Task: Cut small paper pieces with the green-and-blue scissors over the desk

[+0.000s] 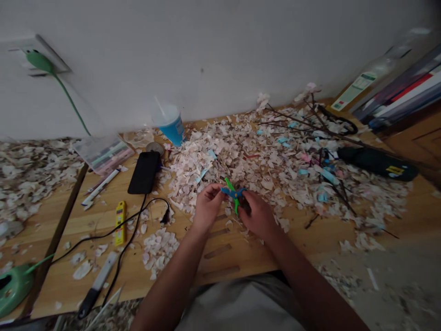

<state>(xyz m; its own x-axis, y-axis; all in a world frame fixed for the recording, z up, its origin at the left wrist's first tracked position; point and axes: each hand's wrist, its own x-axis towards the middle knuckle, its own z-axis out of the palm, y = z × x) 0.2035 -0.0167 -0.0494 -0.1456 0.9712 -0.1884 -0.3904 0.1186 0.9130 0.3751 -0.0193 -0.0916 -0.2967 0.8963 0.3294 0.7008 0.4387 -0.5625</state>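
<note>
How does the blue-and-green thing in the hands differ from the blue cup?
The blue-and-green thing is held by the left hand and right hand; the cup is untouched. The thing has slim, crossing parts; the cup is rounded. The cup looks larger than the thing. Both show blue.

The right hand (257,215) partly hides the blue-green tool (234,193).

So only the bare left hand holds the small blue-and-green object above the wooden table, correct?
Not only the left hand: the head view shows the right hand holding the blue-and-green object too, above the wooden table.
</note>
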